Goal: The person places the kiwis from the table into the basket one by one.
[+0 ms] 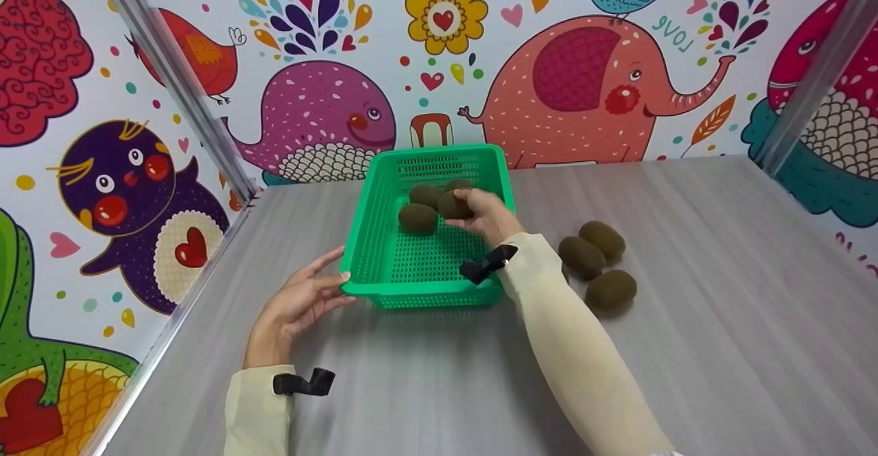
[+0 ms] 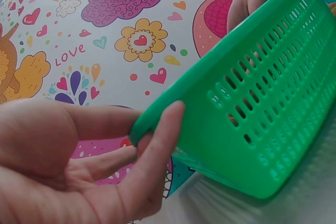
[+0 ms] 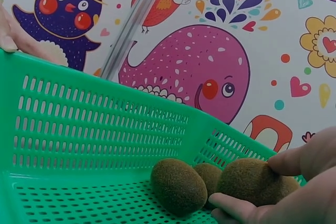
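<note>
A green plastic basket (image 1: 425,290) with slotted walls stands on the table. My left hand (image 1: 302,305) pinches its rim at the near left corner; the left wrist view shows the thumb and fingers on either side of the green rim (image 2: 157,109). Inside the basket, my right hand (image 1: 485,216) holds a brown fuzzy kiwi (image 1: 454,205) between thumb and fingers. Several other kiwis lie around it, among them a near one (image 1: 418,219) and one behind (image 1: 426,195). From the right wrist, the held kiwi (image 3: 244,181) appears beside another kiwi (image 3: 178,187), low over the basket floor.
To the right of the basket, more kiwis (image 1: 612,291) lie close together on the grey table (image 1: 720,305), partly beside my right forearm. A wall with cartoon animals (image 1: 569,99) rises behind the table. A metal post (image 1: 171,79) stands at the back left.
</note>
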Tool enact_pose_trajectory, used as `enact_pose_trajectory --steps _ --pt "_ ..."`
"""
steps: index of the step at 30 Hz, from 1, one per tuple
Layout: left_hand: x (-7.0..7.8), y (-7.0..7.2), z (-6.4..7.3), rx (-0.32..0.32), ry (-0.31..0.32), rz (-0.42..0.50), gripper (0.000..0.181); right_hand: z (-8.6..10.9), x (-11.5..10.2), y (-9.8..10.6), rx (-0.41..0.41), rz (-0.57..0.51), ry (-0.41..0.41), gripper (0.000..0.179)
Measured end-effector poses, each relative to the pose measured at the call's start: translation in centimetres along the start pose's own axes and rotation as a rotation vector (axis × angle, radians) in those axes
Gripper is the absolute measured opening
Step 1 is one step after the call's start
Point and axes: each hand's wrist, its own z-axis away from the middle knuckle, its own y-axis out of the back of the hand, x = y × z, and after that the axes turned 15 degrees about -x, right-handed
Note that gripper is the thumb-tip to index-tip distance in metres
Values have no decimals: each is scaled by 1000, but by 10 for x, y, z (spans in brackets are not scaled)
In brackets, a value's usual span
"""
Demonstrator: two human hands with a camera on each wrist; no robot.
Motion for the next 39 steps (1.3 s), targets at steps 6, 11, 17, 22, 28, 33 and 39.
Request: enact_pose_trajectory --steps 6,11,17,22,28,33,39 --pt "1 -1 1 -1 -4 -7 72 0 -1 1 14 24 -50 53" --pt "1 0 1 -4 -9 -24 72 0 0 1 1 48 -85 58" --pt "2 0 2 3 -14 -38 71 -2 -1 0 -2 -25 -69 69" --pt "1 -1 1 9 -16 -30 71 2 -4 -1 -11 -36 -62 69" --pt "2 -2 1 13 -5 -31 71 15 -10 8 -33 0 -50 67" --pt "3 -2 1 5 -5 -28 70 28 -15 14 -72 -5 -43 65" --pt "1 0 2 -9 -16 -20 70 40 -20 13 -106 28 -33 60"
